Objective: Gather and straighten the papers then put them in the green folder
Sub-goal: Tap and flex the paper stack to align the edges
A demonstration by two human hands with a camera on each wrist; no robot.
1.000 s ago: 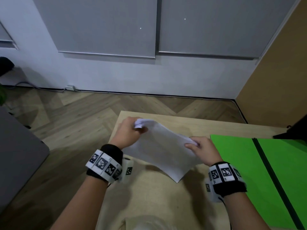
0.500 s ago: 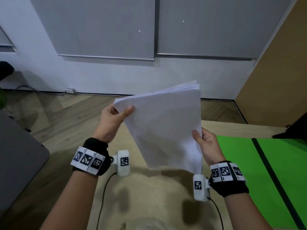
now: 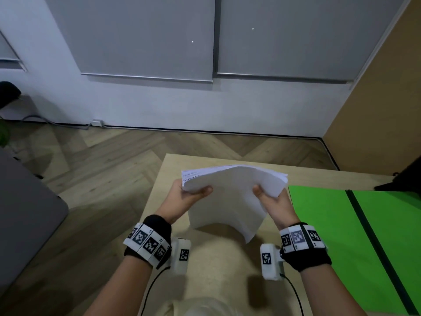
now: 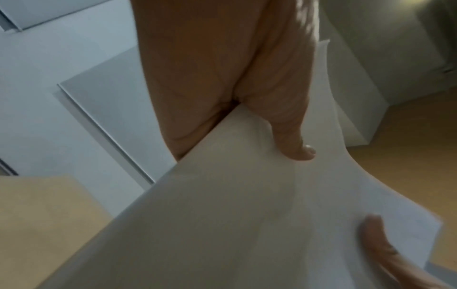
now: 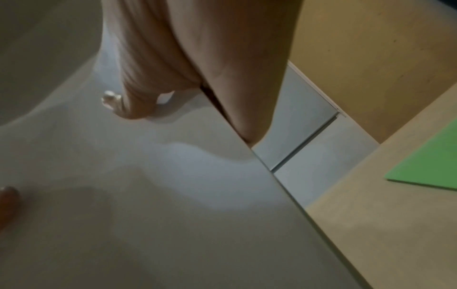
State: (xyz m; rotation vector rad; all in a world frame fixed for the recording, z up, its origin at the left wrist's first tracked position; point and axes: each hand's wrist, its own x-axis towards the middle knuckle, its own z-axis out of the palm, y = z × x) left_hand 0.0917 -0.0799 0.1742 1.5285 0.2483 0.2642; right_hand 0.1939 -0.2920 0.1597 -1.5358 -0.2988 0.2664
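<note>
A stack of white papers (image 3: 230,199) is held upright above the light wooden table (image 3: 218,270), bowed in the middle with its top edges fanned. My left hand (image 3: 186,197) grips the stack's left side, thumb on the near face. My right hand (image 3: 271,199) grips the right side the same way. In the left wrist view the papers (image 4: 247,215) fill the frame under my thumb (image 4: 294,144); in the right wrist view the papers (image 5: 148,195) do likewise. The green folder (image 3: 341,236) lies open and flat on the table to the right, its corner (image 5: 430,170) visible past the stack.
A black spine strip (image 3: 373,245) runs down the open folder. A dark object (image 3: 405,176) sits at the table's far right edge. Grey furniture (image 3: 25,215) stands left of the table, over herringbone wood floor (image 3: 102,167). A white wall with grey panels is behind.
The stack has come down from high in front of the wall to just above the table. Both hands now grip its sides near the top, and it bows between them.
</note>
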